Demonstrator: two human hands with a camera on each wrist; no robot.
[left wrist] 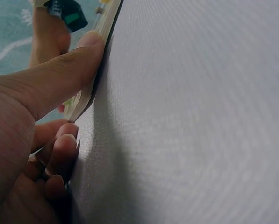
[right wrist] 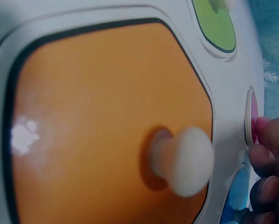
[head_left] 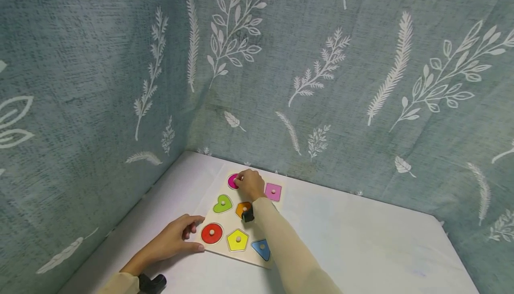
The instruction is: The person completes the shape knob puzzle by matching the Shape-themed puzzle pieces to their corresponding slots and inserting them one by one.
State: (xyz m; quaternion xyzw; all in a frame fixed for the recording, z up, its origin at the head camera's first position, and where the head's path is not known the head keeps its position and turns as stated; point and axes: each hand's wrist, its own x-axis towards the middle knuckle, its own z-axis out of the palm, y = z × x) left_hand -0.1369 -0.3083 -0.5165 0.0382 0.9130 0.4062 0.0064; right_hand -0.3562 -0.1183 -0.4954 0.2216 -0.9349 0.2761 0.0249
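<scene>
A wooden shape puzzle board (head_left: 219,243) lies on the white table, its coloured pieces bearing small knobs. My right hand (head_left: 250,184) reaches over the board and pinches the knob of the magenta rounded piece (head_left: 232,181) at the far left; that piece sits partly behind the fingers. In the right wrist view, the right fingers (right wrist: 270,140) meet the magenta piece (right wrist: 254,112). My left hand (head_left: 176,236) holds the near left corner of the board, thumb on the front edge and index finger at the left side. The left wrist view shows the thumb (left wrist: 85,56) against the board's edge.
Around the board's recesses sit a green heart (head_left: 222,203), a red circle (head_left: 211,233), a yellow pentagon (head_left: 237,240), a blue triangle (head_left: 261,249), an orange piece (head_left: 242,209) and a pink square (head_left: 273,192). Patterned cloth (head_left: 321,129) hangs behind the table.
</scene>
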